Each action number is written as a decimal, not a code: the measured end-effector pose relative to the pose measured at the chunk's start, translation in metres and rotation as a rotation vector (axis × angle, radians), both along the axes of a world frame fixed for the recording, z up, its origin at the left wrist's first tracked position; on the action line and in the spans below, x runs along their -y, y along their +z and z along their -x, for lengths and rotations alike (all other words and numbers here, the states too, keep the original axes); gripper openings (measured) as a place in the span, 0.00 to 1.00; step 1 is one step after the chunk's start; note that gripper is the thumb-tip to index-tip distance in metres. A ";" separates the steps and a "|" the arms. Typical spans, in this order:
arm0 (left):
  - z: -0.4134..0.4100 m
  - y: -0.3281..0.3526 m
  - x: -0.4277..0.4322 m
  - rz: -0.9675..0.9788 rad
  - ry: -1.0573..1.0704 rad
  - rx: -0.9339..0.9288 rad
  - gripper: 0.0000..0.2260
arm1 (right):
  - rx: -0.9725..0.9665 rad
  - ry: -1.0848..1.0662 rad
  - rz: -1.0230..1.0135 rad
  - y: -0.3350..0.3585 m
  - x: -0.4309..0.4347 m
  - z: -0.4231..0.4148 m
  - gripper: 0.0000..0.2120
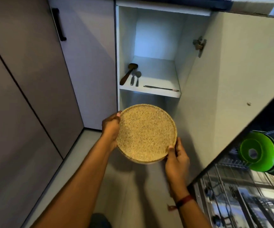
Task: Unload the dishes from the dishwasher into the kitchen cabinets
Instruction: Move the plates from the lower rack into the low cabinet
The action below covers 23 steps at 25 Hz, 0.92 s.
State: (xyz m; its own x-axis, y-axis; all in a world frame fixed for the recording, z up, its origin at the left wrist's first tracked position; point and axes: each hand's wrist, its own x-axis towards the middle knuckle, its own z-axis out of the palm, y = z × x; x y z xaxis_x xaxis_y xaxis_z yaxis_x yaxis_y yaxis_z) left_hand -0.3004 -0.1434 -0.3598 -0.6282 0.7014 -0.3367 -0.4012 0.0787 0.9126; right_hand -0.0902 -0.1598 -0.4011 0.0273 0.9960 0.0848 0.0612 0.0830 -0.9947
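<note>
Speckled tan plate (147, 133) at frame centre, gripped at opposite rims: left hand (110, 128) clasping the left edge, right hand (176, 156) the lower right (thumb over the rim). Above, open cabinet (157, 69) shelf with utensils (131, 76).

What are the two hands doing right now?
Left hand: closed on the plate's left rim.
Right hand: closed on its lower right rim.

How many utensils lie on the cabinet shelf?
4: a wooden spoon at the left, two metal spoons beside it, a thin utensil along the front edge.
</note>
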 end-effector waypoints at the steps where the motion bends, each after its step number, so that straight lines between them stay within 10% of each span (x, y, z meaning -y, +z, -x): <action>1: 0.008 0.000 -0.015 0.020 0.032 -0.019 0.08 | -0.026 -0.003 -0.008 0.003 -0.018 0.007 0.20; 8: 0.044 0.021 -0.081 0.123 0.171 -0.470 0.14 | 0.011 0.022 0.045 -0.003 -0.113 0.055 0.24; 23: 0.082 0.068 -0.257 0.095 -0.114 -0.169 0.12 | 0.230 -0.227 0.040 0.063 -0.311 0.106 0.13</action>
